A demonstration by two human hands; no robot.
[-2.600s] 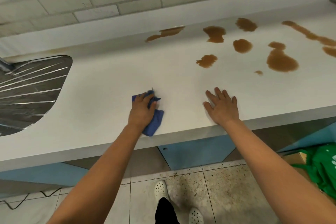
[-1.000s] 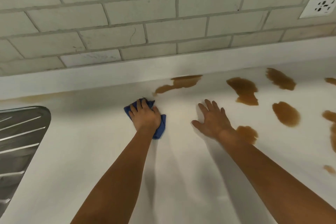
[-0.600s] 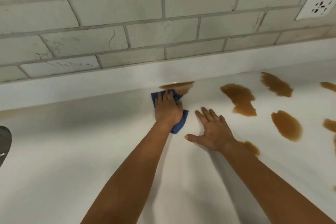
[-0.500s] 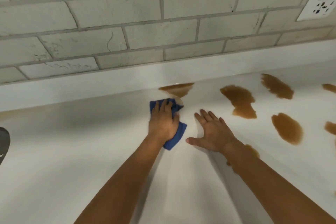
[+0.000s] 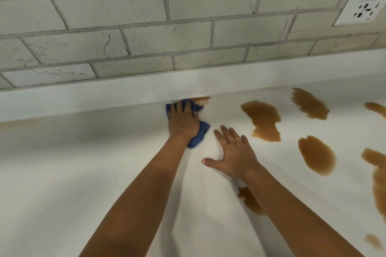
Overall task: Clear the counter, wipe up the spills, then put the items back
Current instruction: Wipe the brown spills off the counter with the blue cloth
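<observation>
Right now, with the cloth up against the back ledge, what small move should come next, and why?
Probably a short sweep to the right: the left hand presses the blue cloth beside a brown spill remnant at the back ledge, which still shows just past the cloth's right edge.

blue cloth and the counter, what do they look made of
Blue cloth: soft fabric, perhaps microfibre; it bunches and folds under the left hand. Counter: smooth white hard surface, likely laminate or solid surface; it has a soft sheen and the brown spills pool on top.

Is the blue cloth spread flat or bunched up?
Bunched: the blue cloth sits crumpled under the left hand, with only folds showing.
</observation>
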